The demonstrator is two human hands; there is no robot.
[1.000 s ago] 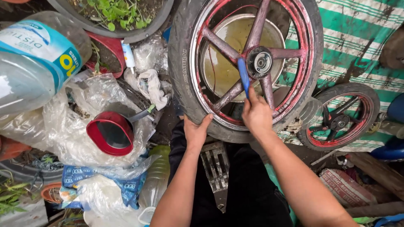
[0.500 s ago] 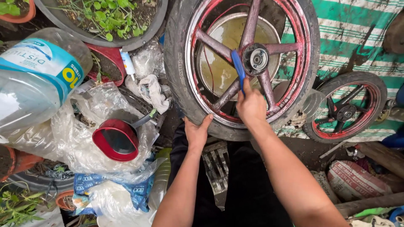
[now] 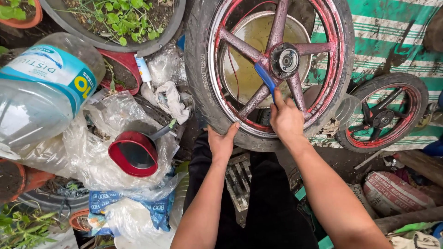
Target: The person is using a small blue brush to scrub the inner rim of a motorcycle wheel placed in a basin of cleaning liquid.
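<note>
You are bracing the black-tyred motorcycle wheel with worn red five-spoke rim with your left hand, palm flat on the lower tread and fingers spread apart, not gripping anything; that seems to be keeping the wheel upright and steady against your knees. Your right hand is holding a thin blue plastic-handled tool, fingers wrapped tight round its lower end, and its tip is lying against a spoke just beside the dark central hub. Holding it low like this seems to be giving you reach through the gap between the spokes. Behind the spokes a pale round basin of murky yellowish liquid is sitting.

You are working on the ground, outdoors by the look of it. A green and white striped mat, muddy, is lying under a second, smaller red-rimmed wheel to your right. To your left are crumpled clear plastic sheets, a red round mirror, a large clear water jug with blue label and a grey planter of green seedlings.
</note>
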